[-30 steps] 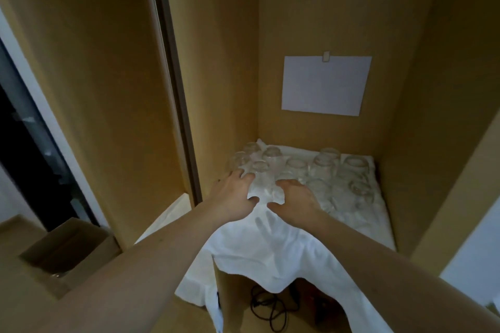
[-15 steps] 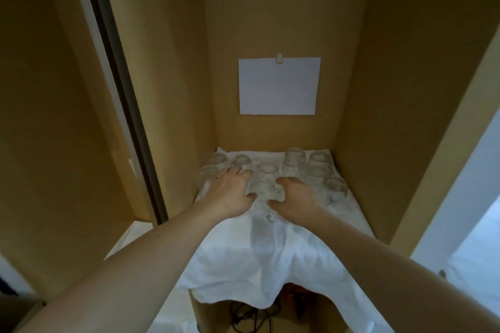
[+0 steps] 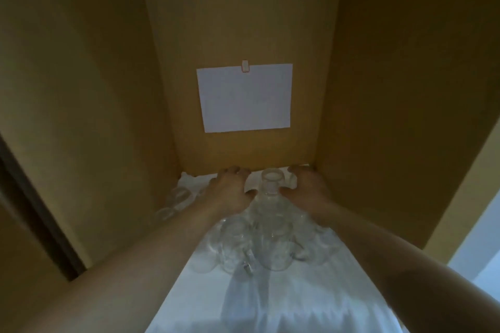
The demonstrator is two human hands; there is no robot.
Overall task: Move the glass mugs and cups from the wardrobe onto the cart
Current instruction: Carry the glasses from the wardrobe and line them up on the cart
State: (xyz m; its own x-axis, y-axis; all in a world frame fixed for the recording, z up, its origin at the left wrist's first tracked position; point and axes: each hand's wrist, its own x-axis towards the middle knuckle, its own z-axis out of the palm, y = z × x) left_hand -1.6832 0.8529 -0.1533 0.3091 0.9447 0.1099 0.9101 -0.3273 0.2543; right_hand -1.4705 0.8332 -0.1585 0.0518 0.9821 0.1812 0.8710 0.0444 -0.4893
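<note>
Several clear glass mugs and cups stand on a white cloth (image 3: 273, 303) on the wardrobe shelf. A handled mug (image 3: 234, 247) and a taller glass (image 3: 276, 247) are nearest me. Another glass (image 3: 271, 179) stands at the back, between my hands. Two more cups (image 3: 177, 196) sit by the left wall. My left hand (image 3: 232, 187) and my right hand (image 3: 307, 187) reach over the cluster to the back row, fingers bent downward and thumbs turned inward. Whatever lies under the palms is hidden, so a grip cannot be confirmed.
The wardrobe's brown walls close in on the left (image 3: 94, 116), back and right (image 3: 405, 116). A white paper sheet (image 3: 244, 97) hangs clipped to the back wall. A dark sliding-door frame (image 3: 35, 205) runs down the left. A bright opening (image 3: 484, 238) shows at the right.
I have leaned in closer. Both hands moved from the front cups over the cluster to the back of the shelf.
</note>
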